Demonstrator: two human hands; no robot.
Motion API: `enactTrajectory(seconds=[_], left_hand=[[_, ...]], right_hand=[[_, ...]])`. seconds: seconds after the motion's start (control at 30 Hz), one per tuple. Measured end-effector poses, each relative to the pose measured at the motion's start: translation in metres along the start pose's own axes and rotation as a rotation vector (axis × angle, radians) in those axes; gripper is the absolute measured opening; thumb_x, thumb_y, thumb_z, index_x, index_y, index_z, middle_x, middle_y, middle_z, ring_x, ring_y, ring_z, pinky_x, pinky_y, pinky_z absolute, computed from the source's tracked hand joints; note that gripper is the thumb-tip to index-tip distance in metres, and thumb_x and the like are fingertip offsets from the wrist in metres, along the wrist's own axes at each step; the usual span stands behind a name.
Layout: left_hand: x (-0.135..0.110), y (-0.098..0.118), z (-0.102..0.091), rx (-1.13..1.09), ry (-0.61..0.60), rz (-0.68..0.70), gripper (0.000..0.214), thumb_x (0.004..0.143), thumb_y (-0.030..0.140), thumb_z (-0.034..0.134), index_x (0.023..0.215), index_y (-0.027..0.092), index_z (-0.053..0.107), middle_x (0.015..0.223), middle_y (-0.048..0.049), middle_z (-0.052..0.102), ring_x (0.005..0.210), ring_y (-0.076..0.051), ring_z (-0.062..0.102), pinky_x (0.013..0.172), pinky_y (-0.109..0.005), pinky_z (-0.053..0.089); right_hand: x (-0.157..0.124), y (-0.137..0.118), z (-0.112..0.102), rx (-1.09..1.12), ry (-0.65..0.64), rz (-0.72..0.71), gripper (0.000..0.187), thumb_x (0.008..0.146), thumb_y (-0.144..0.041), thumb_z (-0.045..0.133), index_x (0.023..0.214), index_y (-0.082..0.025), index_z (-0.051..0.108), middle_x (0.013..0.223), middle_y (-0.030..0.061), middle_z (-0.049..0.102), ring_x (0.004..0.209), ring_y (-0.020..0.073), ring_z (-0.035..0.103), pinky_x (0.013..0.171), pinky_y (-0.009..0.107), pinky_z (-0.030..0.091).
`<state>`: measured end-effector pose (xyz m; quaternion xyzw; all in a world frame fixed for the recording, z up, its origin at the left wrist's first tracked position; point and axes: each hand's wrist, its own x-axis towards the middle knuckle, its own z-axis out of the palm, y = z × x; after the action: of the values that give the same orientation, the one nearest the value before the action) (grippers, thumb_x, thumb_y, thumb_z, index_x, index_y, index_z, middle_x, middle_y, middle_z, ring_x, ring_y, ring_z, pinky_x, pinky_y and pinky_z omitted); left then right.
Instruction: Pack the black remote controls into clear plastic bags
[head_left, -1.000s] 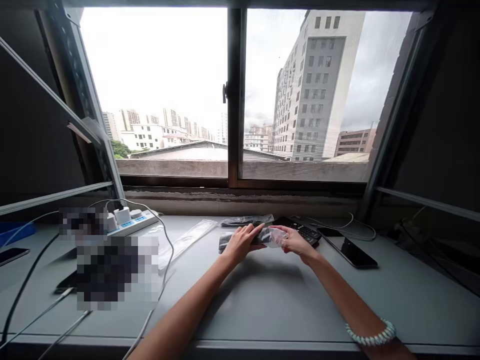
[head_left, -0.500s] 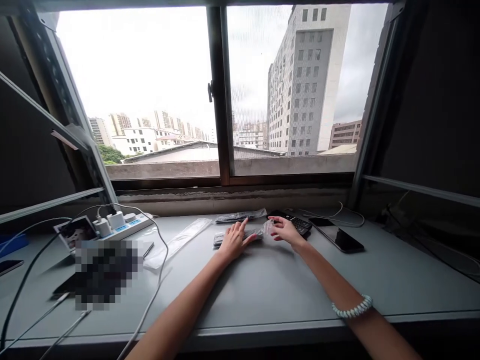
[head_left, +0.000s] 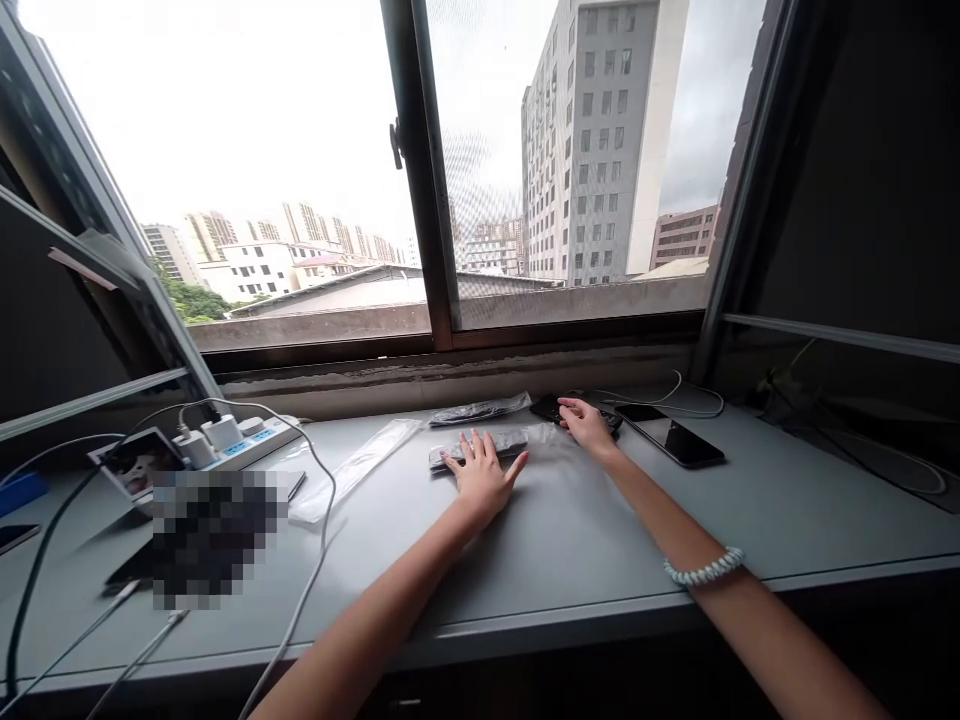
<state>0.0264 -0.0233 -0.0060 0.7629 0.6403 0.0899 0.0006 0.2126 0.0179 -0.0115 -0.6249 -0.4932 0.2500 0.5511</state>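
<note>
My left hand lies flat with fingers spread, pressing on a dark, flat item in a clear plastic sleeve. What is inside the sleeve cannot be made out. My right hand is closed in a pinch at the sleeve's loose right end, its fingertips partly hidden. Just behind that hand, and partly covered by it, sits a black device with keys. A second dark item in clear plastic lies farther back by the wall.
A long clear plastic sleeve lies to the left. A black phone rests on the right. A power strip with chargers, a propped picture and trailing cables take up the left side. The window is behind.
My right hand has moved right, over the keyed device, drawing the sleeve's end outward. My left hand has shifted slightly right with fingers spread wider. The view has tilted down.
</note>
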Motion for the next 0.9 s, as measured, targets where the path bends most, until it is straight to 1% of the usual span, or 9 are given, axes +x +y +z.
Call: enactTrajectory(seconds=[0.07, 0.13, 0.2, 0.27, 0.37, 0.53, 0.67, 0.8, 0.9], left_hand=[[0.001, 0.001, 0.002, -0.016, -0.028, -0.022, 0.088, 0.080, 0.070, 0.007, 0.142, 0.009, 0.020, 0.148, -0.0173, 0.010, 0.136, -0.036, 0.002, 0.101, -0.066, 0.004], [0.005, -0.001, 0.004, -0.039, -0.046, -0.033, 0.088, 0.079, 0.070, 0.003, 0.143, 0.011, 0.017, 0.149, -0.0146, 0.008, 0.136, -0.035, -0.001, 0.100, -0.066, 0.000], [0.012, -0.005, 0.007, -0.052, -0.039, -0.036, 0.086, 0.080, 0.069, 0.002, 0.143, 0.013, 0.015, 0.149, -0.0121, 0.007, 0.136, -0.034, -0.004, 0.099, -0.067, -0.003], [0.020, -0.009, 0.010, -0.063, -0.020, -0.038, 0.085, 0.079, 0.069, 0.001, 0.144, 0.014, 0.013, 0.149, -0.0103, 0.005, 0.136, -0.032, -0.006, 0.098, -0.067, -0.006], [0.030, -0.016, 0.014, -0.085, -0.005, -0.037, 0.086, 0.079, 0.069, 0.002, 0.144, 0.014, 0.010, 0.150, -0.0087, 0.001, 0.136, -0.031, -0.009, 0.098, -0.066, -0.009], [0.043, -0.026, 0.017, -0.095, 0.012, -0.024, 0.081, 0.080, 0.067, 0.004, 0.144, 0.018, 0.012, 0.150, -0.0071, 0.002, 0.136, -0.031, -0.010, 0.098, -0.066, -0.009], [0.052, -0.031, 0.021, -0.095, 0.039, -0.020, 0.079, 0.081, 0.066, 0.003, 0.144, 0.018, 0.013, 0.150, -0.0084, 0.006, 0.136, -0.030, -0.008, 0.098, -0.066, -0.011], [0.059, -0.030, 0.026, -0.091, 0.078, -0.027, 0.081, 0.082, 0.064, 0.002, 0.144, 0.013, 0.011, 0.149, -0.0109, 0.004, 0.136, -0.028, -0.009, 0.101, -0.061, -0.012], [0.061, -0.027, 0.024, -0.120, 0.046, -0.036, 0.082, 0.082, 0.065, 0.002, 0.144, 0.011, 0.012, 0.149, -0.0123, 0.005, 0.136, -0.028, -0.007, 0.103, -0.059, -0.010]], right_hand=[[-0.003, 0.000, -0.001, -0.087, 0.030, -0.141, 0.029, 0.073, -0.019, 0.051, 0.098, -0.020, 0.066, 0.096, 0.0055, 0.066, 0.079, 0.0162, 0.062, 0.076, 0.031, 0.049], [-0.006, -0.002, 0.001, -0.138, -0.003, -0.316, 0.029, 0.070, -0.012, 0.050, 0.090, -0.022, 0.069, 0.100, 0.0041, 0.065, 0.081, 0.0154, 0.062, 0.080, 0.030, 0.048], [-0.010, -0.004, 0.004, -0.148, -0.109, -0.464, 0.031, 0.071, -0.009, 0.046, 0.086, -0.023, 0.070, 0.103, 0.0033, 0.064, 0.085, 0.0150, 0.062, 0.084, 0.030, 0.047], [-0.014, -0.004, 0.008, -0.158, -0.245, -0.540, 0.032, 0.073, -0.009, 0.046, 0.089, -0.023, 0.070, 0.103, 0.0030, 0.065, 0.092, 0.0159, 0.061, 0.088, 0.031, 0.045], [-0.018, 0.002, 0.013, -0.244, -0.410, -0.543, 0.031, 0.074, -0.013, 0.051, 0.099, -0.023, 0.067, 0.107, 0.0036, 0.064, 0.102, 0.0185, 0.058, 0.095, 0.034, 0.040], [-0.016, 0.011, 0.015, -0.371, -0.538, -0.446, 0.031, 0.078, -0.018, 0.050, 0.105, -0.022, 0.065, 0.112, 0.0046, 0.063, 0.107, 0.0208, 0.056, 0.098, 0.038, 0.037], [-0.013, 0.012, 0.017, -0.398, -0.562, -0.449, 0.032, 0.078, -0.017, 0.049, 0.107, -0.021, 0.063, 0.115, 0.0048, 0.062, 0.108, 0.0212, 0.054, 0.100, 0.039, 0.035], [-0.013, 0.012, 0.017, -0.415, -0.576, -0.470, 0.036, 0.077, -0.015, 0.047, 0.110, -0.020, 0.061, 0.117, 0.0055, 0.061, 0.110, 0.0204, 0.053, 0.099, 0.037, 0.035], [-0.014, 0.013, 0.016, -0.443, -0.574, -0.486, 0.037, 0.077, -0.015, 0.047, 0.111, -0.020, 0.061, 0.119, 0.0053, 0.059, 0.112, 0.0204, 0.052, 0.100, 0.037, 0.034]])
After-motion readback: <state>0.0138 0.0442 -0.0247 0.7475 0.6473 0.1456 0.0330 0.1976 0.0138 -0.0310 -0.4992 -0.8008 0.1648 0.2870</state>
